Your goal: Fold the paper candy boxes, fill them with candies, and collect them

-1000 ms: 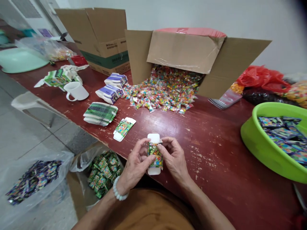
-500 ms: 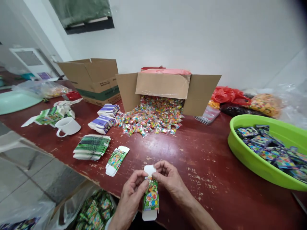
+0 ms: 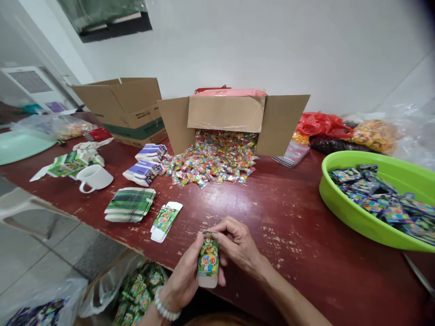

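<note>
I hold a small green box [image 3: 208,259] in both hands, just over the near edge of the table [image 3: 288,235]. My left hand [image 3: 185,278] is wrapped round the left side and the back of the box, so that grip is closed on it. My right hand [image 3: 238,244] comes in from the right. Its fingers [image 3: 220,230] curl down on the top end of the box, so that grip is closed on the box too. The box stands up tall between my two hands. Its picture side faces me and a white flap shows at the bottom. On the table to the left, near my hands, lies one flat box [image 3: 165,220]. Past it sits a stack of flat boxes [image 3: 131,204], and then a white mug [image 3: 95,177]. Far across the table a big cardboard box [image 3: 231,115] lies on its side, and little sweets [image 3: 210,165] spill out of it. To my right is a green tub [image 3: 356,222] full of dark packs [image 3: 380,199]. Down below the table edge is a bag of green boxes [image 3: 139,287].
</note>
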The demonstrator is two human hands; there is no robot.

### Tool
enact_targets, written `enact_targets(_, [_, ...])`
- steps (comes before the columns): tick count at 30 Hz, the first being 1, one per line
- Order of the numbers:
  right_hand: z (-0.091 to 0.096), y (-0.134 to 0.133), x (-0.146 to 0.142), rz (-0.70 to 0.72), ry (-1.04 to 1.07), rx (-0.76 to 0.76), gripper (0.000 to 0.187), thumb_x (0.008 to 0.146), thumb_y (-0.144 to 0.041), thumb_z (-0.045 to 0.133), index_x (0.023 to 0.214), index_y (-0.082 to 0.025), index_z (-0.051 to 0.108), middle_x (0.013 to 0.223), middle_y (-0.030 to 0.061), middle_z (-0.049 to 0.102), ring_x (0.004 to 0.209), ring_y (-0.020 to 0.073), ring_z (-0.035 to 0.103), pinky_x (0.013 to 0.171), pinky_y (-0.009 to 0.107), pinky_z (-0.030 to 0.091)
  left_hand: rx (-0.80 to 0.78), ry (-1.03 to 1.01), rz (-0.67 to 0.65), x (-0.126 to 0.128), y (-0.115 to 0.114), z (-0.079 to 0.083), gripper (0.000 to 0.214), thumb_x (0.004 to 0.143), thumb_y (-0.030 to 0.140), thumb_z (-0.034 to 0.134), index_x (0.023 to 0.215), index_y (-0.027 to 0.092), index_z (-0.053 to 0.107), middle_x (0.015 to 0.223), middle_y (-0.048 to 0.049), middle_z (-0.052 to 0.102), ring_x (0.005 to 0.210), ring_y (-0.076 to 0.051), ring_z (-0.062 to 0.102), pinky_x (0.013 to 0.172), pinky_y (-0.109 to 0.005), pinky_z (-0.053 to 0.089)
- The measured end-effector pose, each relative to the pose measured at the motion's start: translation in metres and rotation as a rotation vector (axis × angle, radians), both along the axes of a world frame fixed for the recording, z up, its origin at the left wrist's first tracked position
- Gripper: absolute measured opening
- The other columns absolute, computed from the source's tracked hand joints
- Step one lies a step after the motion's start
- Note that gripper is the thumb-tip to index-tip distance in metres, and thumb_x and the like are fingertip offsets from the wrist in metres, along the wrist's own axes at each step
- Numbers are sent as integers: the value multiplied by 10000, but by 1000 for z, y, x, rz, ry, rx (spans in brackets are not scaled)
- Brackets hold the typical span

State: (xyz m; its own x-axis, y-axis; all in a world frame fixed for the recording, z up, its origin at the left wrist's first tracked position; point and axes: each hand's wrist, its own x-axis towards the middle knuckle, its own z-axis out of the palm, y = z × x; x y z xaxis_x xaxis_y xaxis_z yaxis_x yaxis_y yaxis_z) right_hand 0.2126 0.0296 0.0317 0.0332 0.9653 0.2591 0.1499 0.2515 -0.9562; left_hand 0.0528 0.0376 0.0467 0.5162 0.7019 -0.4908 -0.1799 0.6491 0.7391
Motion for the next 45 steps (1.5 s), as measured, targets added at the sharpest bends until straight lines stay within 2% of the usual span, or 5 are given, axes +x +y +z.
enact_targets(14, [18, 10, 7, 80, 191, -351, 190, 731, -348, 708, 731, -164, 665, 638, -6, 656, 545, 108, 558, 539, 233, 436, 220, 162, -28, 7, 0, -6, 645, 896, 680, 386, 885, 108, 682, 593, -57, 657, 424, -110, 550, 443, -211, 416])
enact_targets(29, [13, 12, 13, 161, -314, 51, 101, 851, -216, 574, 760, -195, 613, 825, 47, 668, 813, 177, 598, 790, 321, 453, 270, 221, -58, 4, 12, -7, 689, 892, 663, 419, 1351, 157, 510, 640, -11, 622, 415, -109, 537, 398, -201, 395])
enact_targets(34, [8, 26, 9, 252, -122, -174, 132, 886, -305, 586, 972, -209, 618, 904, 24, 681, 693, 128, 611, 612, 239, 458, 273, 221, -35, 0, 24, -13, 685, 914, 659, 366, 1285, 121, 570, 659, -30, 623, 443, -103, 538, 448, -208, 405])
enact_targets(38, [4, 60, 4, 287, -92, -199, 217, 910, -331, 565, 1094, -218, 585, 926, 16, 689, 685, 124, 621, 610, 239, 480, 213, 156, 33, -10, 26, -12, 593, 913, 596, 462, 1354, 199, 482, 809, -33, 663, 563, -121, 604, 554, -232, 469])
enact_targets(45, [6, 217, -12, -45, -1010, 33, 429, 905, -322, 572, 1313, -195, 536, 1393, 137, 516, 1239, 305, 448, 1013, 486, 378, -111, 57, 115, -34, -1, -31, 589, 727, 470, 775, 1198, 242, 506, 962, -92, 717, 778, -240, 718, 578, -256, 467])
